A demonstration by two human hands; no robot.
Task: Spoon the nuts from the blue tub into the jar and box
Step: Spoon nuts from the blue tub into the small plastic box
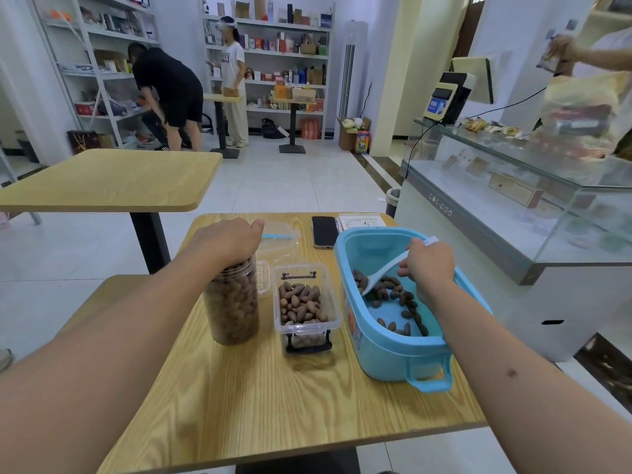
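Wood-grain table (239, 388); left hand (227, 239) gripping jar (232, 302), right hand (429, 265) gripping spoon (383, 271).

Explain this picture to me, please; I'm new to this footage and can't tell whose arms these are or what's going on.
No machine here: a person wears a camera on the head, looking down at their own arms. On the wooden table stand a clear jar full of nuts, a clear box partly filled, and a blue tub with some nuts left. The left hand rests over the jar's top. The right hand holds a white spoon in its grip, dipped into the tub. A phone lies behind.
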